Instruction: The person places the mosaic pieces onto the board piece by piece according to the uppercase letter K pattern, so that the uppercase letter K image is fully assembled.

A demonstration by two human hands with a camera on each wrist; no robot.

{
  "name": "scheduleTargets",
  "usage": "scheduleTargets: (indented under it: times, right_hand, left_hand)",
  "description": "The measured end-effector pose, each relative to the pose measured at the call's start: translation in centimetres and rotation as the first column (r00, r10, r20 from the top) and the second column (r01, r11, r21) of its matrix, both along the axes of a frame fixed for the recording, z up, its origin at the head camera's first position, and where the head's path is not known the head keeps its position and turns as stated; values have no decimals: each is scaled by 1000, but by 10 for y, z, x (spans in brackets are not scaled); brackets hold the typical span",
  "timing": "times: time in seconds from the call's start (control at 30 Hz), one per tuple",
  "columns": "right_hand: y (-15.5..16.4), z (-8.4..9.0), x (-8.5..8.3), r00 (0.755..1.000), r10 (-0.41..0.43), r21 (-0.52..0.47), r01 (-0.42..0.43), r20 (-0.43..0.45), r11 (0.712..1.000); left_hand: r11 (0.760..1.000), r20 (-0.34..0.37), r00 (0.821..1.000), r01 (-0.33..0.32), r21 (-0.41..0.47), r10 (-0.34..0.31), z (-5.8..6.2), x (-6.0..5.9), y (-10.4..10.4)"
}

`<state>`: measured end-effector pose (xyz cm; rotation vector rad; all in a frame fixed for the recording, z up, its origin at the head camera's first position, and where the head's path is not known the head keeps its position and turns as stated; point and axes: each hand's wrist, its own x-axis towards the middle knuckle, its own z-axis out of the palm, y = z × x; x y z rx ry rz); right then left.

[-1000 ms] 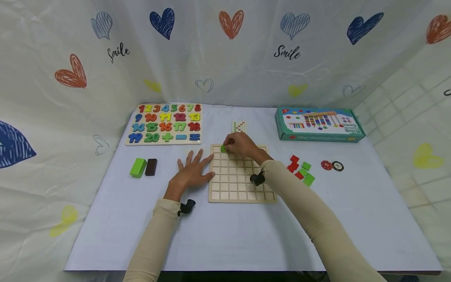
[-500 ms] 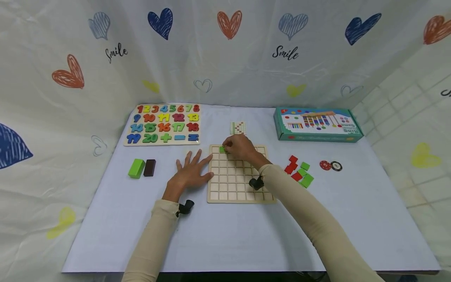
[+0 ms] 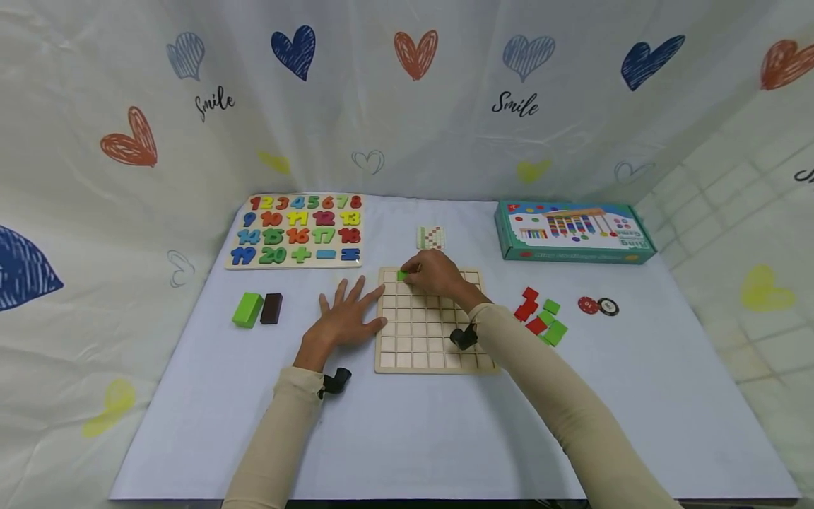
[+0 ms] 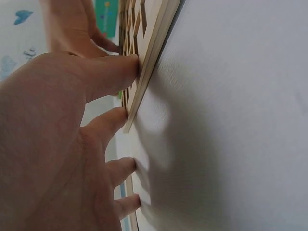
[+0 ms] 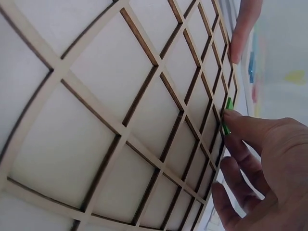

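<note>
Green tile (image 3: 403, 276) is kept pinched by right hand (image 3: 435, 275) w/ no visible shift, seating unfinished; grid board (image 3: 420, 346) steadied by flat left hand (image 3: 346, 318).

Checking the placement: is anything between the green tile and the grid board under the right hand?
Nothing visible: the right hand presses the green tile into a far-row cell of the grid board, whose other visible cells are bare.
</note>
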<state>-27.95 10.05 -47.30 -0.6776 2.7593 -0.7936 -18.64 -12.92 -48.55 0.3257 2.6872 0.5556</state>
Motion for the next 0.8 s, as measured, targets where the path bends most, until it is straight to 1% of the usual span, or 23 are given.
scheduleTargets:
  times: [0.2,0.37,0.47,0.6,0.67,0.7,0.8]
  right_hand:
    - [0,-1,-1,1000,-8,-8,8,-16,1000]
    - [1,2,4,999,-5,-12,5,-42,1000]
    - [5,7,8,999,8,-39,-9,-37,999]
    - [16,14,12,998,33,-76,-38,-59,996]
    - [25,17,14,996,36,-77,-42,-80,996]
    - [30,19,15,995,34,-74,-41,-89,996]
    - [48,26,19,997,7,-69,-13,-81,998]
  left_hand:
    - [1000,-7,1000,2,0,-2,-1,0,0]
    - [1000,-4,1000,-5,5,5,-4,0,0]
    - [1000,-1,1000,-2,-1,2,-6,0,0]
    - [1000,-3,1000,-9,-5,9,-6,1,0]
    - [1000,-8,1000,-15,-2,15,-4,1,0]
    - [1000,-10,1000,-15,-3,15,-4,1,0]
    - [1000,-16,1000,-14,3,14,-2,1,0]
